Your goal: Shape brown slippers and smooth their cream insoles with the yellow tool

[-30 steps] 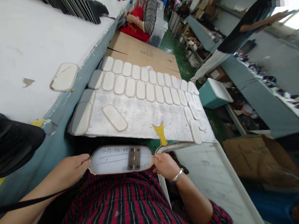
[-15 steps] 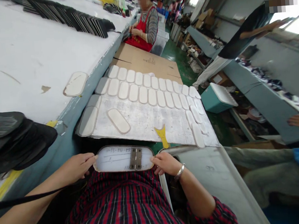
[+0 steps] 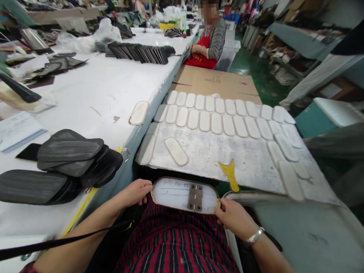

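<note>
Between my hands, close to my lap, is a white oval plate (image 3: 173, 194) with rounded ends, pencil-like marks and a metal hinge (image 3: 195, 197) fixed near its right end. My left hand (image 3: 138, 192) pinches its left end. At the right end, the fingers of my right hand (image 3: 234, 216) are closed on the rim. A thin brownish edge runs round the plate; whatever lies beneath it is hidden. Just beyond, a yellow forked piece (image 3: 230, 174) rests at the board's near edge. A single pale oval piece (image 3: 176, 151) lies on the board.
Rows of pale oval pieces (image 3: 216, 122) cover the far part of the whitish board (image 3: 208, 159). Stacked black oval pieces (image 3: 74, 154) lie on the white table (image 3: 104, 88) at left. A co-worker in a red apron (image 3: 205, 47) sits beyond a cardboard sheet (image 3: 218, 80).
The view has swung left, bringing more of the white table and the black stacks into sight. Both hands keep hold of the plate's ends; the plate tilts slightly more, right end lower.
</note>
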`<state>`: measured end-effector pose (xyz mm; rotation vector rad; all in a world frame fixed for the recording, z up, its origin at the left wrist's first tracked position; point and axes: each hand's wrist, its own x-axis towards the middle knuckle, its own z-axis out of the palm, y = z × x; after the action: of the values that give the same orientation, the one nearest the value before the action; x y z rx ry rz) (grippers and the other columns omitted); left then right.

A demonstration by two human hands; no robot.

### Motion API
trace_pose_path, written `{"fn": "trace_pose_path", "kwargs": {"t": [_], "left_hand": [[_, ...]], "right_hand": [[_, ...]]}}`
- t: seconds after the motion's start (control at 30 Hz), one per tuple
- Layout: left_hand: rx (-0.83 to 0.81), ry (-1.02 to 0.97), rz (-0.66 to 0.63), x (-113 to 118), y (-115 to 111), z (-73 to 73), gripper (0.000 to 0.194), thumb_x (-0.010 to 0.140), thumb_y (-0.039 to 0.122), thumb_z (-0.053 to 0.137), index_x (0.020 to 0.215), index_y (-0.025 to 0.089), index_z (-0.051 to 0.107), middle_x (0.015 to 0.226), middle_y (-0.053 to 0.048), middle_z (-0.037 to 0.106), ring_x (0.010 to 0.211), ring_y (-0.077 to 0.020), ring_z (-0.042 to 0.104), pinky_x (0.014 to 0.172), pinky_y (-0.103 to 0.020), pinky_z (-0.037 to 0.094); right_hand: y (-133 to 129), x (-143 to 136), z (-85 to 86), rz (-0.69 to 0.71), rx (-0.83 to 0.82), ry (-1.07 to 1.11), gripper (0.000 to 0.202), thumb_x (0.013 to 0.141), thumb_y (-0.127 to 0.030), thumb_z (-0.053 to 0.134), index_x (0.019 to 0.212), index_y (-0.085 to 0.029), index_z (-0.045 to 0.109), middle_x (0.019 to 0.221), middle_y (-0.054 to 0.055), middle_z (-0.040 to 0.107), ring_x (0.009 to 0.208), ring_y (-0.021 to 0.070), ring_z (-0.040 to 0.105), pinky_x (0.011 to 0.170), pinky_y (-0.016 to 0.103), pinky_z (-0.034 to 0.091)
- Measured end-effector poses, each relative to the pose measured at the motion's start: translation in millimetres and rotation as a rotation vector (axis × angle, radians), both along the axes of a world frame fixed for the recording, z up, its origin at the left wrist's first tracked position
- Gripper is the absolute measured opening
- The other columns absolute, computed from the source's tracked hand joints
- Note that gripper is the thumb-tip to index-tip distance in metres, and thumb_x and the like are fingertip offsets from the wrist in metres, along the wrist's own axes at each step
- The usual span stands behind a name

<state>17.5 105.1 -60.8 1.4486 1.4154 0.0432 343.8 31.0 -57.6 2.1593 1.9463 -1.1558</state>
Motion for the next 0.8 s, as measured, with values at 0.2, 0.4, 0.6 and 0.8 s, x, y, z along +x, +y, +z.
{"fn": "trace_pose_path", "kwargs": {"t": [0.2,0.4,0.6,0.8], "left_hand": [[0.027,0.017,0.021,3,-4,1.1,0.039,0.076,0.052,0.036,0.064,0.017,0.048,0.055,0.000,0.051,0.045,-0.0133,0.048,0.039,-0.022,0.035],[0.178,0.063,-0.070,2,-3,-9.8,0.046,0.078,0.056,0.040,0.055,0.017,0.048,0.048,0.003,0.037,0.046,-0.0107,0.035,0.045,-0.023,0.026],[0.179,0.010,-0.156,-3,5,-15.5,0.045,0.077,0.054,0.040,0.052,0.017,0.043,0.050,0.003,0.036,0.051,-0.0115,0.034,0.049,-0.022,0.027],[0.231,0.105,-0.281,-7,14,-22.5,0.046,0.076,0.054,0.039,0.053,0.016,0.049,0.052,0.003,0.045,0.056,-0.0122,0.041,0.055,-0.020,0.029]], "right_hand": [[2,5,-1.6,-0.021,-0.009,0.070,0.035,0.088,-0.042,0.040,0.068,-0.016,0.051,0.068,0.007,0.063,0.059,0.0143,0.061,0.050,0.022,0.035],[4,8,-7.3,-0.054,-0.029,0.110,0.036,0.091,-0.036,0.034,0.065,-0.017,0.048,0.062,0.004,0.062,0.054,0.0121,0.062,0.049,0.021,0.035],[4,9,-11.7,-0.096,-0.059,0.153,0.032,0.090,-0.035,0.034,0.066,-0.017,0.045,0.061,0.002,0.061,0.052,0.0105,0.061,0.048,0.019,0.037],[2,10,-13.4,-0.138,-0.093,0.171,0.030,0.090,-0.036,0.038,0.073,-0.016,0.051,0.068,0.005,0.063,0.062,0.0125,0.063,0.053,0.019,0.042]]}}
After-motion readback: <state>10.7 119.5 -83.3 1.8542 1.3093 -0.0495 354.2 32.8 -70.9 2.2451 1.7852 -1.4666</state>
